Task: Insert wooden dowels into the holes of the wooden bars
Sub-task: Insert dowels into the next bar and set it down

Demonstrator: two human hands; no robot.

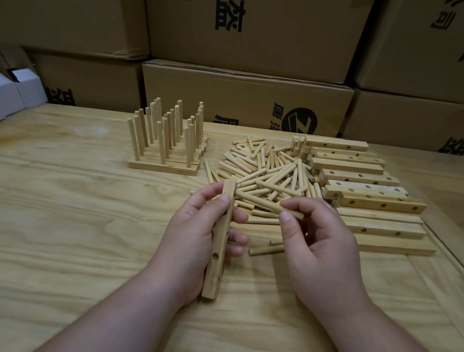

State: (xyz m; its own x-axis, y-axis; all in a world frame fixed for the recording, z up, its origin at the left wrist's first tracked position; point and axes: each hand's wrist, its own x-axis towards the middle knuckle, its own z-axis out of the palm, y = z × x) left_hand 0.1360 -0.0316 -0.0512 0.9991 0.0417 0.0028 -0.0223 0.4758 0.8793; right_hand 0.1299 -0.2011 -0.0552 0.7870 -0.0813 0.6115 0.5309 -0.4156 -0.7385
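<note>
L hand grips bar | R fingertips pinch dowel

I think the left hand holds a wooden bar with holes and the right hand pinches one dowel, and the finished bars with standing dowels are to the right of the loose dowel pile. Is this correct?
Not quite. The head view shows the finished bars to the left of the loose dowel pile. The rest holds: the left hand holds a wooden bar with holes, and the right hand pinches one dowel.
</note>
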